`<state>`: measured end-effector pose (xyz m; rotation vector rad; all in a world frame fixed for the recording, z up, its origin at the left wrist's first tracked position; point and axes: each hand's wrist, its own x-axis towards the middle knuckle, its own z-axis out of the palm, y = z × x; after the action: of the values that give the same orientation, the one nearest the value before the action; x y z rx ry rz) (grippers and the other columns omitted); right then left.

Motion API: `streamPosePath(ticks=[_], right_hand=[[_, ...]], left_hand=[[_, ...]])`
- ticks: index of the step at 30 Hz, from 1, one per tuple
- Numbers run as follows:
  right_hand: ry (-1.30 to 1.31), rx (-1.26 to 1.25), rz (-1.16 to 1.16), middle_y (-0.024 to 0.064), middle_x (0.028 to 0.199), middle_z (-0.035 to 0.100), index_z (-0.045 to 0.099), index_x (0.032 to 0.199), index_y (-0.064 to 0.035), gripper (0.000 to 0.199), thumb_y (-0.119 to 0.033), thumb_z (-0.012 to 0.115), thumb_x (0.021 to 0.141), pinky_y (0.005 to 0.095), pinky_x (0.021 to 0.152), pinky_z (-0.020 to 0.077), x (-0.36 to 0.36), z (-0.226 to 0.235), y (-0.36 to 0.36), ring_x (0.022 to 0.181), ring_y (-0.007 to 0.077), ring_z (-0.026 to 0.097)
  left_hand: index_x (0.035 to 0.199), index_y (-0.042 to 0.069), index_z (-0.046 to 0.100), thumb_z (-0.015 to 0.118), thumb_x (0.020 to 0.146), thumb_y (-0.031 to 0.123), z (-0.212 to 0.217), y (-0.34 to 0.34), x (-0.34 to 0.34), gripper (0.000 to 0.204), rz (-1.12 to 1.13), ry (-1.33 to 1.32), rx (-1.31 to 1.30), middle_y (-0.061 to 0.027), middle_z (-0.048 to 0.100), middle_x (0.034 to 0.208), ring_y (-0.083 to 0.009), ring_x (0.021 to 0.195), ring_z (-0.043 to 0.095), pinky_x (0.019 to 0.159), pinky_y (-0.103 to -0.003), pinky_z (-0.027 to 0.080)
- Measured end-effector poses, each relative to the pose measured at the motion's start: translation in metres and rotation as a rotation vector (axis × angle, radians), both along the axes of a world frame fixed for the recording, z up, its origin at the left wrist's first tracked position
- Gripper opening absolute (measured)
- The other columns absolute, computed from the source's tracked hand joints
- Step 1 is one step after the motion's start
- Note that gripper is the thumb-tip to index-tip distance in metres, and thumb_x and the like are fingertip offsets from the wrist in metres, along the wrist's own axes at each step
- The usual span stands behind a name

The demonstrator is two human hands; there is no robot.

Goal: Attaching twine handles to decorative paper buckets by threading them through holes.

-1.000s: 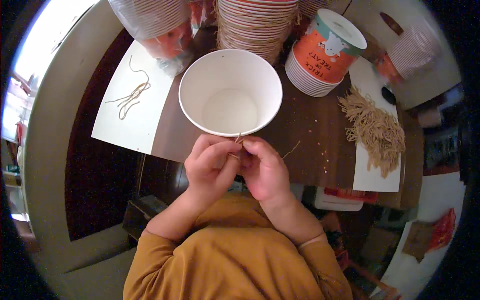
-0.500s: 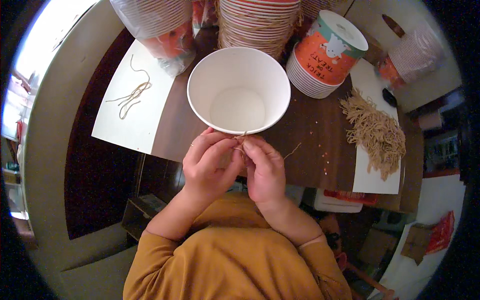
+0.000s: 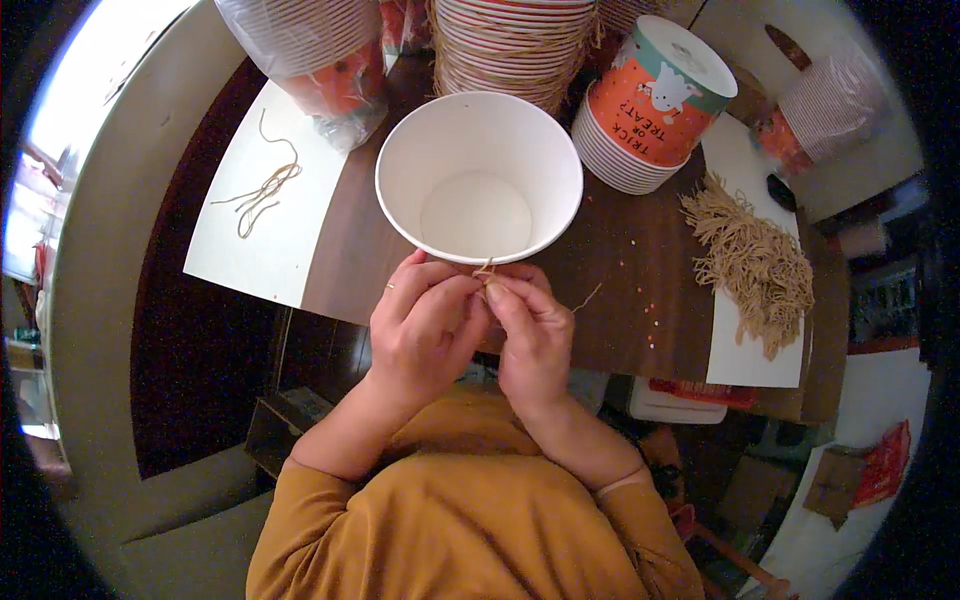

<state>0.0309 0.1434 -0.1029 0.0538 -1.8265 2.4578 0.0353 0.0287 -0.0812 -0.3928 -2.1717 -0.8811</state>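
Note:
A white paper bucket [image 3: 478, 140] stands at the table's near edge, its mouth tilted toward me. Just below its near rim, my left hand [image 3: 418, 325] and my right hand [image 3: 532, 335] meet, fingertips almost touching. Both pinch a thin tan twine [image 3: 487, 270] against the bucket's near side. A small loop of it pokes up by the rim, and a loose end trails out right of my right hand. The bucket's outer wall and part of the twine are hidden behind my fingers. On my left hand is a ring.
Loose twine strands [image 3: 265, 185] lie on the white left panel of the brown table [image 3: 620, 320]; a bundle of cut twine [image 3: 755, 265] is on the right. Behind stand a wrapped bucket stack [image 3: 320, 50], a tall stack [image 3: 510, 50] and upside-down orange-printed buckets [image 3: 650, 110].
My right hand's fingers have shifted slightly at the pinch, and its thumb is more bent. The twine loop pokes up a little higher by the rim. The bucket has barely moved.

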Motion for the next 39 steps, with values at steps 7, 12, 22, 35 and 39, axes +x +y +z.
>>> streamPosePath(ticks=[7, 12, 22, 35, 39], right_hand=[[0.059, 0.039, 0.013, 0.0091, 0.093, 0.063, 0.067, 0.09, 0.0015, 0.012, -0.007, 0.061, 0.084, 0.027, 0.081, 0.0471, -0.003, -0.006, 0.003, 0.091, 0.017, 0.059], [0.048, 0.093, 0.071, 0.0079, 0.092, 0.064, 0.067, 0.089, -0.0002, 0.01, -0.008, 0.062, 0.083, 0.0276, 0.079, 0.0479, -0.007, 0.002, 0.01, 0.088, 0.0164, 0.061], [0.175, 0.227, 0.084, 0.0086, 0.092, 0.065, 0.066, 0.091, -0.0017, 0.011, -0.009, 0.064, 0.083, 0.0285, 0.077, 0.049, -0.01, 0.007, 0.014, 0.086, 0.0176, 0.063], [-0.228, -0.223, 0.328, 0.0029, 0.088, 0.065, 0.067, 0.092, -0.0014, 0.017, -0.017, 0.062, 0.086, 0.0245, 0.075, 0.0476, -0.009, 0.013, 0.022, 0.083, 0.0092, 0.06], [-0.306, -0.22, 0.356, 0.0012, 0.086, 0.065, 0.067, 0.093, -0.0039, 0.018, -0.019, 0.061, 0.086, 0.0239, 0.075, 0.0464, -0.014, 0.011, 0.016, 0.082, 0.0088, 0.059]], left_hand=[[0.076, 0.005, 0.061, 0.067, 0.065, 0.0, 0.008, 0.001, -0.003, 0.013, 0.052, -0.02, -0.074, -0.0078, 0.061, 0.079, -0.0237, 0.075, 0.061, 0.076, -0.038, 0.049], [0.073, 0.002, 0.06, 0.063, 0.07, -0.002, 0.009, -0.007, 0.0, 0.006, -0.107, -0.332, 0.351, -0.0066, 0.061, 0.077, -0.0149, 0.071, 0.06, 0.066, -0.024, 0.048], [0.085, -0.003, 0.059, 0.064, 0.079, 0.001, 0.012, -0.008, 0.006, 0.009, -0.356, -0.641, 0.831, -0.0038, 0.061, 0.085, -0.0093, 0.078, 0.057, 0.073, -0.022, 0.046], [0.091, -0.003, 0.061, 0.065, 0.082, 0.0, 0.006, -0.01, 0.011, 0.01, -0.336, -0.675, 0.839, -0.0033, 0.065, 0.083, -0.0064, 0.074, 0.059, 0.066, -0.019, 0.048], [0.09, -0.003, 0.061, 0.063, 0.083, -0.001, 0.003, -0.013, 0.014, 0.008, -0.371, -0.732, 0.793, -0.0033, 0.065, 0.084, -0.0061, 0.074, 0.059, 0.065, -0.019, 0.048]])
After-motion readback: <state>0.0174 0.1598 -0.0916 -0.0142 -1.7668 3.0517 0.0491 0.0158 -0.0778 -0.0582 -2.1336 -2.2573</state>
